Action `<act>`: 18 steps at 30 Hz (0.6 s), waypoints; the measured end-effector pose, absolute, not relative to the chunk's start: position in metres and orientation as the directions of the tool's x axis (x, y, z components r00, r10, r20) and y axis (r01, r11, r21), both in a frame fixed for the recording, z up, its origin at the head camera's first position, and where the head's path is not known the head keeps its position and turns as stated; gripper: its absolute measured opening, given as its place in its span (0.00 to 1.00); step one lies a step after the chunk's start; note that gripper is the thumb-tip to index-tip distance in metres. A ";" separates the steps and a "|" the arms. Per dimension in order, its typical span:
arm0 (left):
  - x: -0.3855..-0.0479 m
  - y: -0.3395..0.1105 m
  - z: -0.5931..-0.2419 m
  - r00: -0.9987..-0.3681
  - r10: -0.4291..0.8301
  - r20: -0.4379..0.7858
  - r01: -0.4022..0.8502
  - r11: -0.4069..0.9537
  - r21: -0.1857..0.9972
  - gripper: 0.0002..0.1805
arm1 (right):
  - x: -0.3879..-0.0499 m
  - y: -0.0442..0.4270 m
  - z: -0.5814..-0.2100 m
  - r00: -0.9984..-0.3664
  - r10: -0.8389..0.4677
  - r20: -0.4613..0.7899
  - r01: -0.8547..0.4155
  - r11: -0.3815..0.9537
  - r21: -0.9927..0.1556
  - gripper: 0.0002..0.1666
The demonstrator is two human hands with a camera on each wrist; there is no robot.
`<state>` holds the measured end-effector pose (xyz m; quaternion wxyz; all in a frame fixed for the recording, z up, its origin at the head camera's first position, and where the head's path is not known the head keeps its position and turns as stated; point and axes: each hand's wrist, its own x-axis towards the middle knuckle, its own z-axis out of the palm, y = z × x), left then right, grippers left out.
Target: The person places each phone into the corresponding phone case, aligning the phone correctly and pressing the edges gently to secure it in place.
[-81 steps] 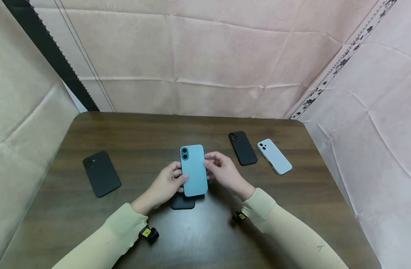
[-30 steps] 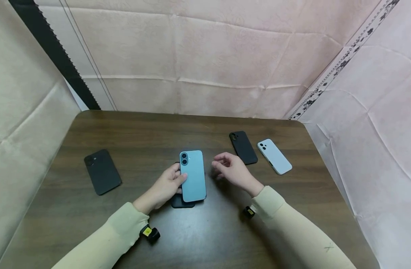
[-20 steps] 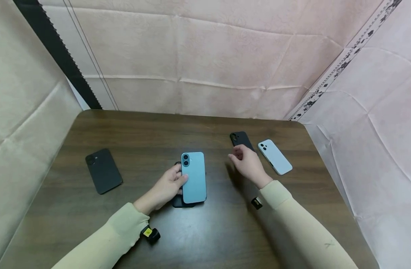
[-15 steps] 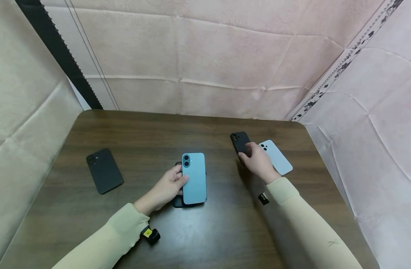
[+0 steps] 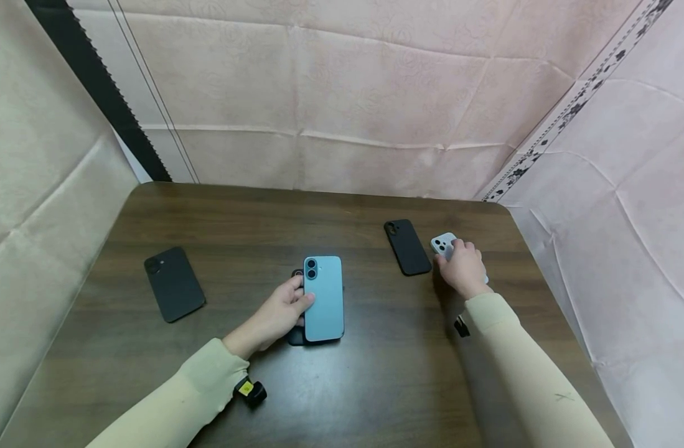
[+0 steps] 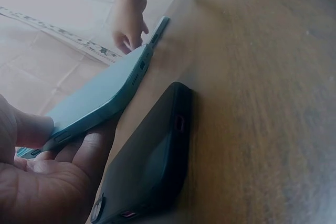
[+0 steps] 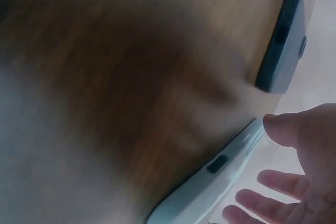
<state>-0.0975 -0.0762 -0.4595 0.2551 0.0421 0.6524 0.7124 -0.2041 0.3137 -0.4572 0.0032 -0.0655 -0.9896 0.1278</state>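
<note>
Holding one blue phone [image 5: 325, 298], the left hand [image 5: 277, 312]; loosely spread over one white case [image 7: 210, 192], the right hand [image 5: 463, 270].
Three black cases [image 5: 175, 285], the middle one [image 6: 152, 150] mostly hidden from above.

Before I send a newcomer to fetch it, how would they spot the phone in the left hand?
Find the brown table, then the left hand near its middle. The blue phone is gripped there, above a dark phone-shaped item. Its bold blue back sets it apart from the black items to either side and the pale one.
</note>
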 end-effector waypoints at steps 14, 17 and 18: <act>-0.096 -0.078 -0.462 -0.870 0.410 -0.274 -0.303 -0.007 0.953 0.20 | -0.198 0.324 -0.462 -0.976 0.207 -0.062 0.216 0.949 -0.228 0.39; -0.096 -0.078 -0.462 -0.871 0.407 -0.275 -0.303 -0.005 0.953 0.20 | -0.197 0.325 -0.463 -0.972 0.220 -0.081 0.233 0.944 -0.234 0.39; -0.096 -0.078 -0.462 -0.871 0.406 -0.275 -0.303 -0.003 0.953 0.20 | -0.198 0.325 -0.463 -0.972 0.221 -0.086 0.235 0.943 -0.234 0.39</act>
